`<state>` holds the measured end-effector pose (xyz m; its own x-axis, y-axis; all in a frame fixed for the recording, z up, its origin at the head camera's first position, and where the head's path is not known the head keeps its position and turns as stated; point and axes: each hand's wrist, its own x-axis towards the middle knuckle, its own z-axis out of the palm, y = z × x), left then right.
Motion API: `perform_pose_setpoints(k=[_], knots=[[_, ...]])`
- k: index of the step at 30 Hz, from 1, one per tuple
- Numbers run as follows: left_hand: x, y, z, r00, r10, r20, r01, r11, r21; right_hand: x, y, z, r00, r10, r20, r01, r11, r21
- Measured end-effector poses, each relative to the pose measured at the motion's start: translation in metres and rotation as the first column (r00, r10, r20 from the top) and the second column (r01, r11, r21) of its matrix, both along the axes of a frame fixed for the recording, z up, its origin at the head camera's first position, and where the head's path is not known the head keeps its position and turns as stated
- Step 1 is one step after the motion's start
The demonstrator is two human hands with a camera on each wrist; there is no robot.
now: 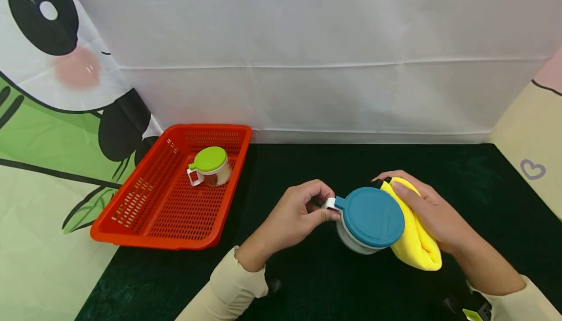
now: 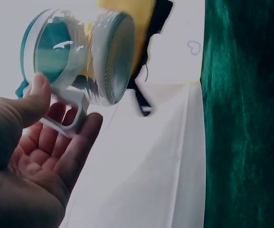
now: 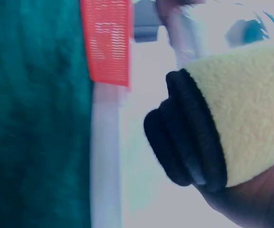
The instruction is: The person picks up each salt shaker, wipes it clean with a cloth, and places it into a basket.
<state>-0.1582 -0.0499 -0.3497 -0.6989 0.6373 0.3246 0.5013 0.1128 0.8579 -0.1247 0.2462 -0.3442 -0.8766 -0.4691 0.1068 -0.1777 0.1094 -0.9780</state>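
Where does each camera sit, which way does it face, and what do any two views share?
Head: worn on the head, looking forward and down at the blue-lidded jar, both hands and cream sleeves, orange basket.
Left wrist: at the left hand, looking along its palm to the jar's handle.
Right wrist: at the right hand, facing the yellow cloth.
Shared: all three show the jar and the cloth.

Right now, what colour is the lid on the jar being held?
Teal blue lid, clearest in the head view.
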Motion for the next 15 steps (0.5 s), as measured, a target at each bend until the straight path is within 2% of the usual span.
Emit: perform_pose_setpoints(k=[3,6,9,12,15], knots=[[0.001,0.001,0.000,0.996,-0.077,-0.039,0.078,0.997,0.006,-0.006,0.000,0.016,0.993,0.079,-0.091,-0.069,0.991,0.111],[0.002,0.002,-0.001,0.986,-0.152,-0.075,0.153,0.988,0.005,-0.020,-0.003,0.023,0.969,0.238,-0.070,-0.221,0.956,0.191],[0.004,0.002,-0.002,0.982,-0.174,-0.079,0.176,0.984,0.010,-0.036,-0.009,0.017,0.941,0.339,0.000,-0.331,0.918,0.218],[0.004,0.003,-0.003,0.986,-0.146,-0.079,0.147,0.989,0.005,-0.044,-0.013,0.001,0.945,0.317,0.085,-0.328,0.921,0.212],[0.003,0.003,-0.004,0.993,-0.098,-0.070,0.097,0.995,-0.016,-0.041,-0.015,-0.017,0.965,0.213,0.156,-0.239,0.954,0.178]])
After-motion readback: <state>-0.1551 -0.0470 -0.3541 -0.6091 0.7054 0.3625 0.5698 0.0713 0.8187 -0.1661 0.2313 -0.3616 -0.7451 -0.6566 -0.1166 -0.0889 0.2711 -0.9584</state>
